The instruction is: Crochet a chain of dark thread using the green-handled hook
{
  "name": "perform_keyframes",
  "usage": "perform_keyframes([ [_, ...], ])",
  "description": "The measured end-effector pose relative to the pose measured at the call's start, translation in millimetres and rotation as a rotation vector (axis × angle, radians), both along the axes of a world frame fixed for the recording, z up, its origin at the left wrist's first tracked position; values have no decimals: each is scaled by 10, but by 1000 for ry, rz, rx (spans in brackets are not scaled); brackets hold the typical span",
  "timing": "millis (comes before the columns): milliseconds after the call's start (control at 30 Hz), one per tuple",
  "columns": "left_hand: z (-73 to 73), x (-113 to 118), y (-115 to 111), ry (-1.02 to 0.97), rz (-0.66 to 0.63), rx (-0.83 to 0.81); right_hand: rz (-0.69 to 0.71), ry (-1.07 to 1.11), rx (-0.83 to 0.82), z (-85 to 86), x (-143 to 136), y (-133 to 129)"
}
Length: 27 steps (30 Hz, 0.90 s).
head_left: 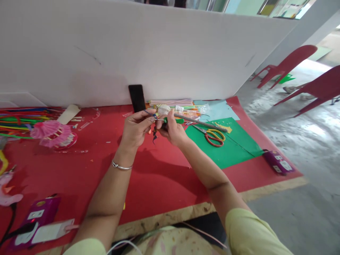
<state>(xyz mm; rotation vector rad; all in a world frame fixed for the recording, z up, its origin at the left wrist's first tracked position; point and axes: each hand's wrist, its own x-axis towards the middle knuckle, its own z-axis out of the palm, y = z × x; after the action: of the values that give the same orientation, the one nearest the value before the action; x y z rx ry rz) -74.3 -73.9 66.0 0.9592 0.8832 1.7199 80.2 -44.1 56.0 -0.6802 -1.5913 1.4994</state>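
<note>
My left hand (pixel 136 128), with a silver bangle on the wrist, pinches a small dark blue piece (pixel 154 115) that looks like thread or wire. In my right hand (pixel 172 131) is a green-handled tool (pixel 178 121) with a thin metal shaft, its tip meeting the blue piece at the left fingertips. Whether it is a hook or a small screwdriver I cannot tell. A dark strand (pixel 154 136) dangles below the hands. Behind the right hand a long grey fuzzy rod (pixel 209 124) slants rightward; whether the hand touches it is hidden.
Scissors (pixel 214 137) lie on a green sheet (pixel 233 145) over the red table cover (pixel 106 184). A phone (pixel 137 98) leans against the white panel (pixel 159 49). Leftward are a pink pleated paper piece (pixel 54 134) and colored sticks (pixel 18 120). Purple power strips (pixel 277 162) sit at both sides.
</note>
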Motion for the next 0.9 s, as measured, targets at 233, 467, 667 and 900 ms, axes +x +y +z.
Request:
perform_keyframes([
  [233,-10,41,5,33,46,-9,-70,-25,309,29,63,63],
  [467,8,25,-14,33,-33,-40,-87,31,442,48,219,60],
  [667,-48,6,-14,59,-81,-54,26,47,467,-8,267,120],
  [900,-28,64,-41,149,52,-7,-4,-35,324,-37,229,85],
])
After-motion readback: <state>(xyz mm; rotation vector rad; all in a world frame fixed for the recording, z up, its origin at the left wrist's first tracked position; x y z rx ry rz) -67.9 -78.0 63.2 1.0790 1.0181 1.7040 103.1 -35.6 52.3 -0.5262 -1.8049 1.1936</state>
